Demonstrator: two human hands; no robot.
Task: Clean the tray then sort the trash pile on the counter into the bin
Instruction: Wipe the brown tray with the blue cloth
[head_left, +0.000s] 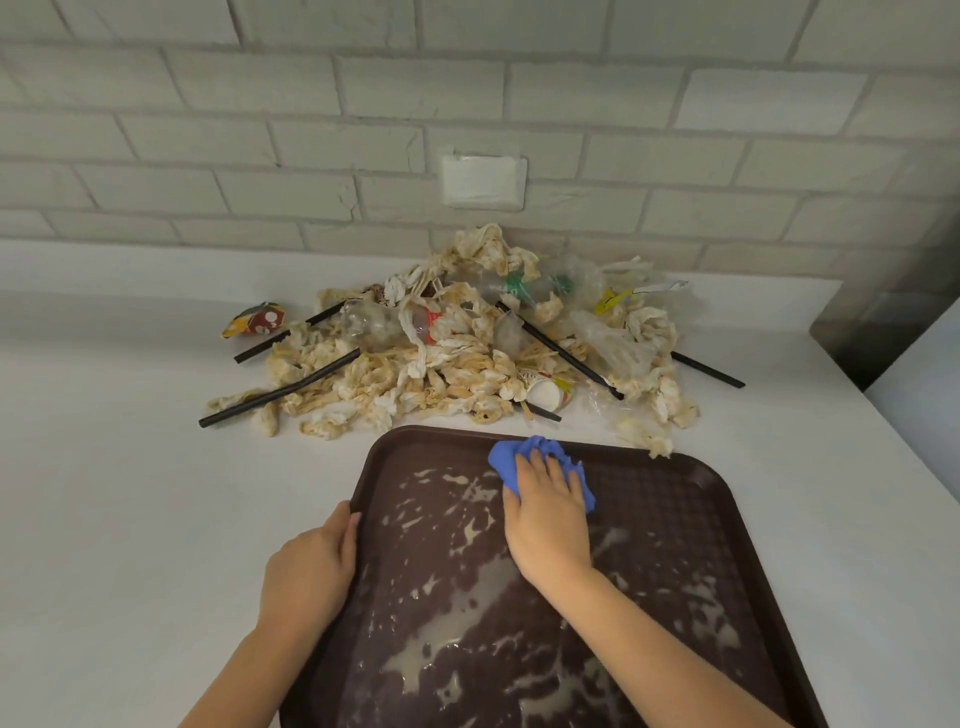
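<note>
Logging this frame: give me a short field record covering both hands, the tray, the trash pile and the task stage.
left hand: grips the tray by its left rim
right hand: presses a blue cloth onto the tray's far part
tray surface: pale wet smears across most of it
trash pile: crumpled tissues, black straws, on the counter behind the tray
bin: not in view
stage: wiping; sorting not yet begun

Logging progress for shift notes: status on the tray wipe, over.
Left hand grips tray edge. Right hand presses blue cloth on it; pale smears all over. Trash pile behind, one scrap at far rim.
</note>
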